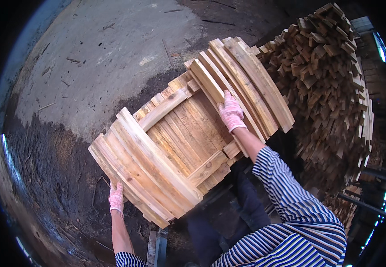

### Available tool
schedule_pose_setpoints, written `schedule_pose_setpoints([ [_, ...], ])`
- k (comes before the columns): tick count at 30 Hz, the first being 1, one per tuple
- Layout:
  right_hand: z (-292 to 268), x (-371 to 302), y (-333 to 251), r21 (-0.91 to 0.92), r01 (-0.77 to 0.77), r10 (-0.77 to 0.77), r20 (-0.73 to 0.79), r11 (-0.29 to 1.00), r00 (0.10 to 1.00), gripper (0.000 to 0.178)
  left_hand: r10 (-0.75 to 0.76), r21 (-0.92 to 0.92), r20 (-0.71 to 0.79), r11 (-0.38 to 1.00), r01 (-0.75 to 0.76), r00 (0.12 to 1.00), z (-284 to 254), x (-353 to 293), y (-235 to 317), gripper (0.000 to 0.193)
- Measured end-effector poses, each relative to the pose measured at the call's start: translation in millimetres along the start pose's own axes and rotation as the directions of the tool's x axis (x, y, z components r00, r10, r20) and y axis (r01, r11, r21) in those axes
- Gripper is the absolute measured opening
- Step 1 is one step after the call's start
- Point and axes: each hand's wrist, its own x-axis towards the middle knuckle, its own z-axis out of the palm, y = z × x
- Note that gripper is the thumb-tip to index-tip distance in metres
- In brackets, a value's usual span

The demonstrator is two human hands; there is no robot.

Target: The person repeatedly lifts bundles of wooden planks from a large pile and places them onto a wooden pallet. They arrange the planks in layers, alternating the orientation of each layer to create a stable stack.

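Observation:
A stack of pale wooden boards lies before me, with a left group (pixel 150 164) and a right group (pixel 246 80) resting on a lower layer of boards (pixel 188 133) and crosspieces (pixel 168 108). My right hand (pixel 231 112), in a pink-and-white glove, is closed over the inner board (pixel 208 80) of the right group. One bare fingertip shows on that board's top. At the outer edge of the left group, my left hand (pixel 116 198), gloved alike, grips the outermost board (pixel 122 184). Some of its fingers are hidden against the wood.
A tall heap of cut wood pieces (pixel 319 84) rises close on the right. A metal support (pixel 161 247) shows below the stack at its near side. The floor is grey concrete (pixel 113 53) and dark dirt (pixel 46 164), with scattered splinters and sticks.

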Motion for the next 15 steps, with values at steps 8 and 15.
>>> schedule_pose_setpoints([
  [8,-3.5,26.2,8.7,0.028,0.231,-0.230,-0.032,0.973,0.973,0.066,-0.061,0.032,-0.078,0.997,0.064,0.995,3.2,-10.2,11.1,0.058],
  [15,28.0,-3.1,-11.0,0.011,0.257,-0.257,0.073,0.966,0.964,0.099,-0.015,0.063,-0.089,0.998,0.021,0.996,-11.4,-31.1,8.8,0.061],
])
